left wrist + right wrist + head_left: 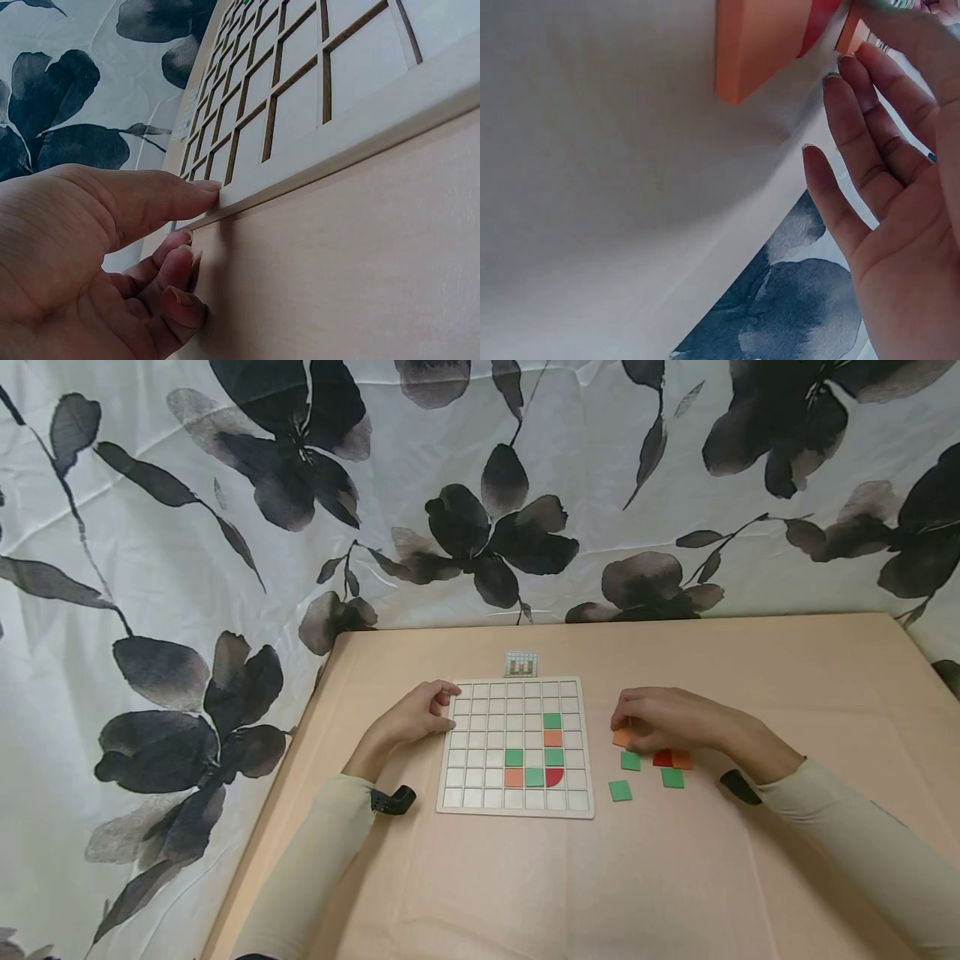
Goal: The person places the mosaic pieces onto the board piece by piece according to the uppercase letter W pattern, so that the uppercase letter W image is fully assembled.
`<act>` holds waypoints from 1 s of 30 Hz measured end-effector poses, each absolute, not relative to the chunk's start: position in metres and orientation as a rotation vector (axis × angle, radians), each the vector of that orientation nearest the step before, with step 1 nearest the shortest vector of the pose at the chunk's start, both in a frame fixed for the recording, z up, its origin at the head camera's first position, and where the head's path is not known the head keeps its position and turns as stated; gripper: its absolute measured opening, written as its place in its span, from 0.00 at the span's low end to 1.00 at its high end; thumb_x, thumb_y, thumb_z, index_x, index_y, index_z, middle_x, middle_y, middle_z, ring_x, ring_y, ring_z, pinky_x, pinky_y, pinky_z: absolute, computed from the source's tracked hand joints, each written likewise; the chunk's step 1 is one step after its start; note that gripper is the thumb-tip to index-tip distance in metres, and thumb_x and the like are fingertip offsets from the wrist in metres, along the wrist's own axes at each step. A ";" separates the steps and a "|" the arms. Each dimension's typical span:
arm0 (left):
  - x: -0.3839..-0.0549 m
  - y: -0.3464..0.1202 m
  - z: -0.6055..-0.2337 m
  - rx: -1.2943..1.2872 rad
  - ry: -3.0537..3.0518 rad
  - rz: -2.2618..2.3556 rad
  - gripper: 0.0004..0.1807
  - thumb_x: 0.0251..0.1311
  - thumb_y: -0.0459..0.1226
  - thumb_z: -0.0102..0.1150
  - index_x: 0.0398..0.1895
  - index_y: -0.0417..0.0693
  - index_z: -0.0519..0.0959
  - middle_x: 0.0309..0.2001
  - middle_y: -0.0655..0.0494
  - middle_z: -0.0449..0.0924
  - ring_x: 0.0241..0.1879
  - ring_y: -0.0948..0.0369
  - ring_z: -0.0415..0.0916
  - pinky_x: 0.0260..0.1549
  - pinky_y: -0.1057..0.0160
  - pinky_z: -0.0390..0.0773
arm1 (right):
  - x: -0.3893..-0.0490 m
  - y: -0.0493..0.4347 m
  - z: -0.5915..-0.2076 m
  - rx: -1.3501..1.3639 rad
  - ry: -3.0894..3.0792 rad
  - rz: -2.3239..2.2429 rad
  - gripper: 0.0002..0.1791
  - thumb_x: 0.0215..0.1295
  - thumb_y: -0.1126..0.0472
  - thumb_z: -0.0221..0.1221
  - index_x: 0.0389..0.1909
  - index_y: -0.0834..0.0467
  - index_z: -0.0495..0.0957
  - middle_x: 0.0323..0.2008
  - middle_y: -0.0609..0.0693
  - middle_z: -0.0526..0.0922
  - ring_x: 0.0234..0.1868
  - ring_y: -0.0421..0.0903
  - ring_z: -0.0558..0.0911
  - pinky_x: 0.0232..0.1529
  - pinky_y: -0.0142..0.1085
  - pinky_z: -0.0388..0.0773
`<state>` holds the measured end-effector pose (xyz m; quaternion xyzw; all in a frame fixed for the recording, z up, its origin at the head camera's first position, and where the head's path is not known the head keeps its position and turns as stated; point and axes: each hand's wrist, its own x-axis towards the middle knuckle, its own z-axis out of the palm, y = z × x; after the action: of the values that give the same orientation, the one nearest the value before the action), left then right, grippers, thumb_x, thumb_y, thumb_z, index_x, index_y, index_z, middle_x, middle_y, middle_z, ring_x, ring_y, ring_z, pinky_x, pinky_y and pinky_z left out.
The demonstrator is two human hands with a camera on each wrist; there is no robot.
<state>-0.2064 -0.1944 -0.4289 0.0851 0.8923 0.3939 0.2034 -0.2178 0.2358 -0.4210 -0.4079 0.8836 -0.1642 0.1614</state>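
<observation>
A white grid board (483, 722) lies on the table, with several green, orange and red pieces in its right half. One is a red rounded piece (553, 777) in the lower rows. My left hand (408, 718) pinches the board's upper left edge, thumb (184, 196) on the frame and fingertips at its side. Right of the board, my right hand (671, 717) holds an orange tile (622, 737) between thumb and fingers, low over the table. Beside that hand lie a red tile (662, 758), another orange tile (682, 759) and a green tile (630, 761).
Two more green tiles lie nearer the front, one close to the board (620, 791) and one below the red tile (672, 777). A small patterned card (521, 663) sits just behind the board. Floral cloth (495, 543) hangs beyond the wooden table (480, 885).
</observation>
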 end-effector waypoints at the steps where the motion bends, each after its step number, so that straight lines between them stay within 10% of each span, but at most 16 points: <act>1: -0.206 -0.194 -0.429 0.237 2.488 1.101 0.29 0.60 0.27 0.67 0.65 0.40 0.72 0.48 0.45 0.68 0.43 0.54 0.66 0.43 0.60 0.69 | -0.218 0.236 -0.421 -1.177 2.531 -0.460 0.12 0.57 0.58 0.72 0.41 0.48 0.85 0.39 0.39 0.78 0.40 0.39 0.75 0.45 0.37 0.80; 30: -0.207 -0.193 -0.427 0.237 2.499 1.081 0.30 0.60 0.28 0.67 0.66 0.40 0.71 0.48 0.46 0.68 0.43 0.54 0.66 0.43 0.60 0.69 | -0.227 0.239 -0.419 -1.179 2.582 -0.473 0.11 0.55 0.52 0.72 0.38 0.41 0.82 0.32 0.33 0.78 0.34 0.38 0.76 0.37 0.32 0.76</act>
<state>-0.2072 -0.1925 -0.4269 0.0848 0.8954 0.3873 0.2028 -0.2268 0.2393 -0.4186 -0.4062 0.8895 -0.1628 0.1316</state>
